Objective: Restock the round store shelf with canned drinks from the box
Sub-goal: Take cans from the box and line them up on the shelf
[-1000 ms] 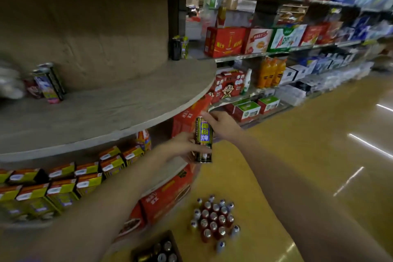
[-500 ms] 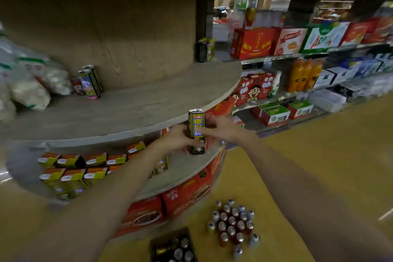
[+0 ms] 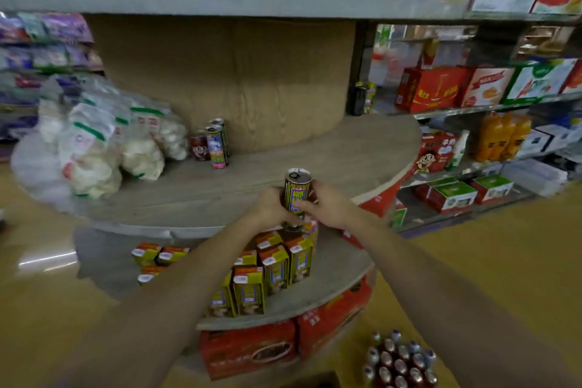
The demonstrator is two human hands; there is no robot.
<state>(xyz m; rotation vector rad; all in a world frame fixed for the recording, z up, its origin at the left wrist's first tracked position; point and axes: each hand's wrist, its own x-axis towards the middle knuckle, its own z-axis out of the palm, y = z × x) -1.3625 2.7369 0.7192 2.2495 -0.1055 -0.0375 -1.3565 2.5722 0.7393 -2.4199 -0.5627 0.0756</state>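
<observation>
white snack bags (image 3: 94,148) at left, orange bottles (image 3: 500,135) at right

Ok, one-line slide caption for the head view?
Both hands hold an upright yellow drink can at the front edge of the round wooden shelf.

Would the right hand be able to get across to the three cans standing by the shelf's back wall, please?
Probably yes. The bare shelf board lies open between the right hand and the three cans; the white bags sit to their left, out of the path. That hand's grip is on the yellow can, though.
</observation>
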